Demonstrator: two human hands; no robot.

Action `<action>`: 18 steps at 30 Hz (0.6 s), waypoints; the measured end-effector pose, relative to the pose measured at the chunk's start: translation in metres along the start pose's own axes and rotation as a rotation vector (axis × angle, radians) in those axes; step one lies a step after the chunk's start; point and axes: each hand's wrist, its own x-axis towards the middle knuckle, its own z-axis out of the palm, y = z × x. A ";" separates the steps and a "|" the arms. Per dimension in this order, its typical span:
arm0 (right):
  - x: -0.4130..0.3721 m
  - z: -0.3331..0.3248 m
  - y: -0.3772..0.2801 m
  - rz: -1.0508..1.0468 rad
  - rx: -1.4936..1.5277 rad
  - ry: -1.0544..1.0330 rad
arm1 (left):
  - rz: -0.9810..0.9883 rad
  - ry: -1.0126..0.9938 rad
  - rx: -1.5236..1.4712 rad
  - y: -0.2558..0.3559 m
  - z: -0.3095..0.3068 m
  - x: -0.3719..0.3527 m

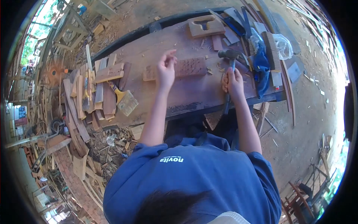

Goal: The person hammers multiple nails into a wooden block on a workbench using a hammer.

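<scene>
My right hand [233, 80] is wrapped round the handle of a hammer [229, 55], with its metal head up and away from me and the handle's end below the hand. My left hand [166, 72] is raised over the left part of a wooden block [190, 67], fingers loosely curled and apart, with nothing visible in them. The block lies flat on the workbench [156, 108], and rows of small dark marks or holes show on its top. My left forearm and hand cover part of it. Small wood chips lie between the block and the hammer.
Wood offcuts and a wide paintbrush [128, 103] lie at the bench's left end. At the back stands a wooden piece with a cut-out [207, 26]. To the right are a blue cloth [262, 67], a brush [271, 50], a plastic bag [284, 46] and a handsaw [235, 26].
</scene>
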 end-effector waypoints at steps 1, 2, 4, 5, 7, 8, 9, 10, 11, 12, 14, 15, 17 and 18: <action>0.000 0.002 -0.002 0.008 -0.013 0.023 | 0.008 0.028 0.044 -0.003 -0.001 -0.016; 0.000 0.005 -0.003 0.015 -0.025 0.047 | 0.017 0.054 0.090 -0.006 -0.002 -0.026; 0.000 0.010 -0.004 0.031 -0.034 0.052 | 0.076 0.065 0.132 -0.006 -0.002 -0.035; -0.001 0.012 -0.004 0.029 -0.044 0.084 | 0.139 0.069 0.165 -0.006 -0.002 -0.038; -0.006 0.018 -0.009 0.025 -0.071 0.141 | 0.077 0.061 0.198 0.001 -0.003 -0.039; -0.007 0.016 -0.008 0.027 -0.079 0.143 | 0.018 0.055 0.234 0.004 -0.003 -0.040; -0.006 0.013 -0.006 0.035 -0.065 0.145 | 0.014 0.058 0.229 0.001 -0.003 -0.041; -0.004 0.011 -0.005 0.042 -0.051 0.144 | 0.055 0.064 0.242 -0.003 -0.004 -0.041; -0.002 0.009 -0.003 0.044 -0.056 0.141 | 0.096 0.070 0.257 -0.006 -0.004 -0.041; -0.001 0.009 -0.002 0.045 -0.047 0.143 | 0.093 0.076 0.255 -0.006 -0.005 -0.043; 0.000 0.008 -0.001 0.046 -0.042 0.143 | 0.106 0.089 0.315 -0.006 -0.006 -0.046; 0.000 0.009 -0.002 0.044 -0.056 0.139 | 0.103 0.093 0.313 -0.008 -0.006 -0.046; -0.001 0.012 -0.003 0.044 -0.072 0.135 | 0.254 0.122 0.392 -0.010 -0.006 -0.045; -0.001 0.013 -0.004 0.042 -0.082 0.143 | 0.252 0.123 0.390 -0.009 -0.007 -0.045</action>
